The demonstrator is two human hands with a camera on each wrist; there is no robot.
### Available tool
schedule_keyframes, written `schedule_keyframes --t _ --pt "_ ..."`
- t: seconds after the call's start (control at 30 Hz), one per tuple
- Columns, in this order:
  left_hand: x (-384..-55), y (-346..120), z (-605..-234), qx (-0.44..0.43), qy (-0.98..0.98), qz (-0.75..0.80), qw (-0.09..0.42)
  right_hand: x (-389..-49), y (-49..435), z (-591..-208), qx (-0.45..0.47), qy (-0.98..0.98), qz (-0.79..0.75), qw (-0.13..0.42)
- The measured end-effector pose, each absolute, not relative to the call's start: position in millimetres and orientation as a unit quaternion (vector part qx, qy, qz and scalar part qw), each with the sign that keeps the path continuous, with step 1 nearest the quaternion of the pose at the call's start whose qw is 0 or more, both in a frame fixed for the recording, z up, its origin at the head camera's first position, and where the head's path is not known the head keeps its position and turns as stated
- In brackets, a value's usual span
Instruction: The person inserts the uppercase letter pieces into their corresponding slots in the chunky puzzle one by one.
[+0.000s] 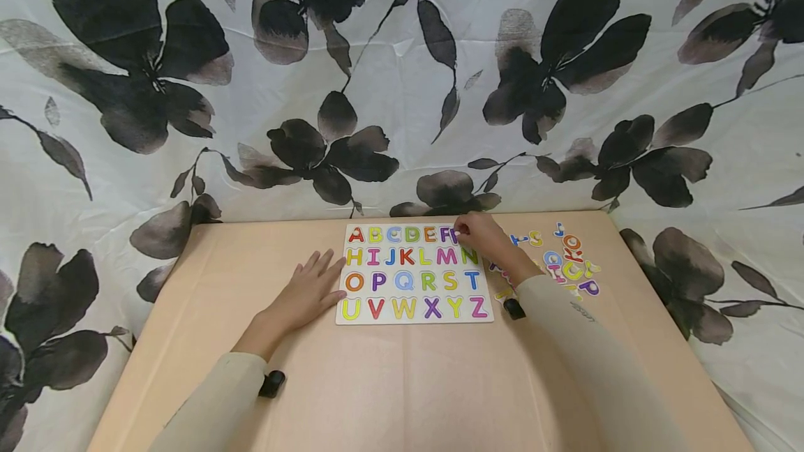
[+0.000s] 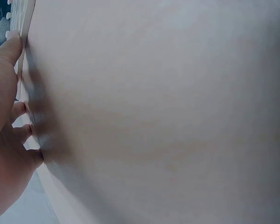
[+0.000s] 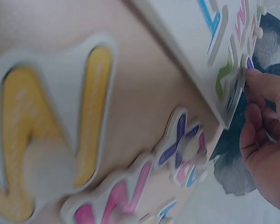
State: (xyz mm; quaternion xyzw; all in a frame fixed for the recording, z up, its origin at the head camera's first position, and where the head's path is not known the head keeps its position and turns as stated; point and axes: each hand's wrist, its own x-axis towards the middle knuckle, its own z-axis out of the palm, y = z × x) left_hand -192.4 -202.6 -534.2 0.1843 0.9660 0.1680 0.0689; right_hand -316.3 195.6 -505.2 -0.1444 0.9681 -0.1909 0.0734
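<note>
A white alphabet puzzle board [image 1: 414, 320] with colored letters in rows lies on the table. Over its top row, near the F space, my right hand [image 1: 493, 243] pinches a purple letter piece [image 3: 249, 63], which looks like an F; fingers partly cover it. My left hand [image 1: 308, 291] lies spread at the board's left side, its thumb and fingertips touching or close to the edge. In the left wrist view, the left thumb [image 2: 9, 49] meets the board's edge. Pegs stand up from several letters, A to E among them.
Loose letter pieces [image 1: 573, 269] lie in a scattered group right of the board, some partly under the right forearm. Close to the right wrist camera are a yellow letter piece [image 3: 99, 107] and a purple X piece [image 3: 179, 135]. Floral cloth [image 1: 402, 89] hangs behind the table [image 1: 402, 389].
</note>
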Motion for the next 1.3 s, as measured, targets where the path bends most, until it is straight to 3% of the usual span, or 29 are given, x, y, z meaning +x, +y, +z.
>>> schedule_keyframes --t 0.63,1.3 --pt "-194 -201 -533 0.183 0.966 0.167 0.079 -320 165 -505 -0.105 0.969 -0.201 0.100" --pt "-192 -202 -533 0.190 0.966 0.164 0.063 -311 166 -506 -0.083 0.969 -0.217 0.079"
